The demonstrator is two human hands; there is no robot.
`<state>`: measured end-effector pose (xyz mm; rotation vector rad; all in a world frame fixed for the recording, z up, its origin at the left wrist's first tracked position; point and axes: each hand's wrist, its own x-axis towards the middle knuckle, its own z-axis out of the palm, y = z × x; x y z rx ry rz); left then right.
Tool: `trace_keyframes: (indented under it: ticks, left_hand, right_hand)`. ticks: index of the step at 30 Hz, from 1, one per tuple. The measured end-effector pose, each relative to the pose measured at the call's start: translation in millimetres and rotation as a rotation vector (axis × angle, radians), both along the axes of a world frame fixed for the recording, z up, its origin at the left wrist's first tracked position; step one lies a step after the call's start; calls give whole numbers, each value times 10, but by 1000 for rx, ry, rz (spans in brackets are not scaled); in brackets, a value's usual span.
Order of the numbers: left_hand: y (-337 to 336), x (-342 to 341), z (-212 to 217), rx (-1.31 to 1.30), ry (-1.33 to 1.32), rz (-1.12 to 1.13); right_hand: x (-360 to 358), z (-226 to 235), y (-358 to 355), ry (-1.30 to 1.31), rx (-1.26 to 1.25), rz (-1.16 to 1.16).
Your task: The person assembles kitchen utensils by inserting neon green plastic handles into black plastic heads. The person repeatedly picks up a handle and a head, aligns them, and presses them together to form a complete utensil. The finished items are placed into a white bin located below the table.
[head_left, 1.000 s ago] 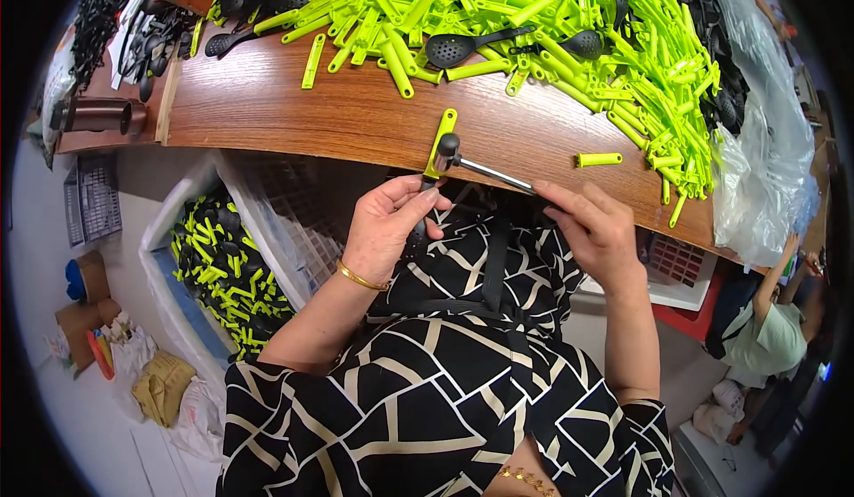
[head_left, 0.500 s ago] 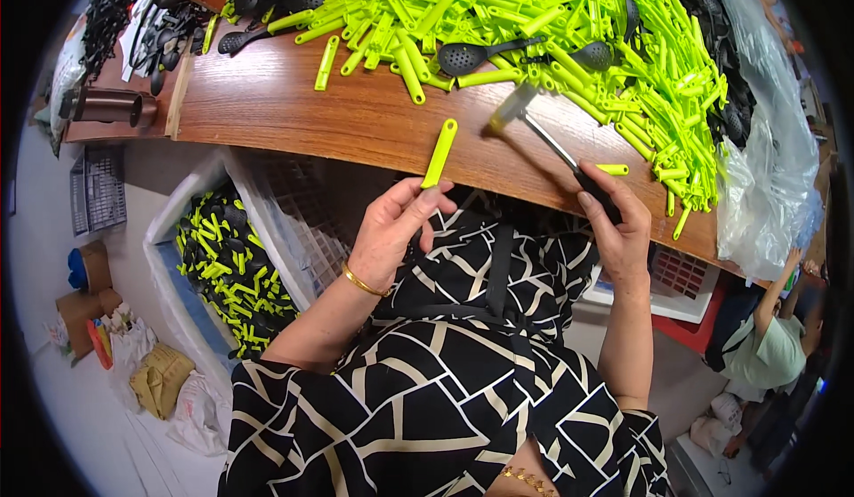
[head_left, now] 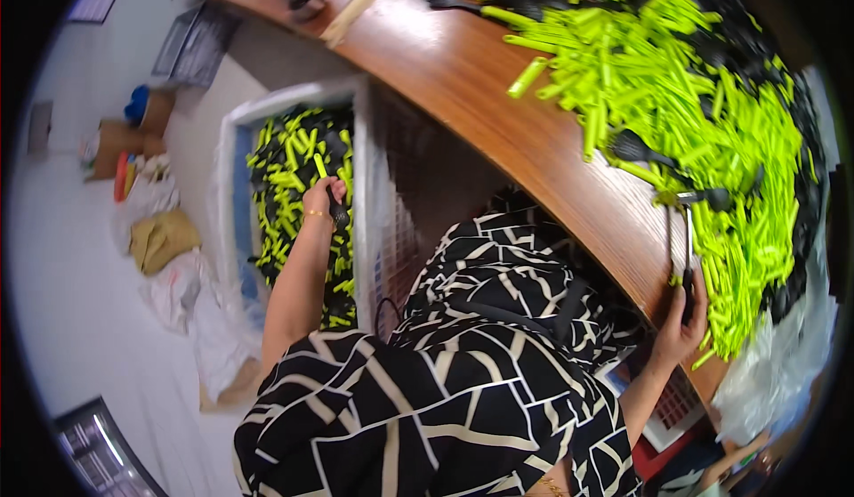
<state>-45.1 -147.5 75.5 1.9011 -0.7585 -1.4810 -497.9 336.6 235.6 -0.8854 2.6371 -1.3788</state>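
My left hand [head_left: 321,194] reaches down into a white-walled crate [head_left: 362,141] at the left, which holds many black and lime-green pieces. Its fingers are closed on a slotted spoon [head_left: 339,214], whose black head and green handle show on either side of the hand. At the right table edge my right hand [head_left: 683,321] grips a hammer [head_left: 688,241] by its black handle. The metal shaft points away from me, and its head is hard to tell from the pieces behind. Beside it lies a heap of lime-green handles [head_left: 658,88], with a black slotted head [head_left: 628,146] at the edge.
The brown wooden table [head_left: 463,88] curves across from upper left to lower right. Clear plastic sheeting [head_left: 769,390] hangs at its right end. On the floor at left are cardboard boxes [head_left: 120,145], a tan bag [head_left: 165,241] and white bags [head_left: 173,288]. A grey basket [head_left: 197,43] stands farther back.
My view has turned left. My left hand has moved from in front of me down into the crate with the spoon. My right hand still holds the hammer near the table edge.
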Motion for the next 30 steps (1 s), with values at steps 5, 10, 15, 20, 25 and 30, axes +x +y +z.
trace_keyframes:
  ticks: [5,10,15,20,25,30]
  left_hand:
    - [-512,967,-502,-459,-383,131]
    - [365,440,-327,-549,-718,-364]
    - [2023,671,-388,-292,-702,-672]
    - [3151,1406,-318,217,-793,-714]
    - [4190,2056,-633,535,-952,-640]
    - [4170,1719,-495,602,-1051,-478]
  right_hand:
    - [-99,-92,104,-45,16,28]
    - [-93,-80,83,-45,14,28]
    - [-85,-32,43,0,41,41]
    - [-60,56,-1,41,93,58]
    - [-35,186,13,145,190,92]
    - [-53,174,85,129,174,202]
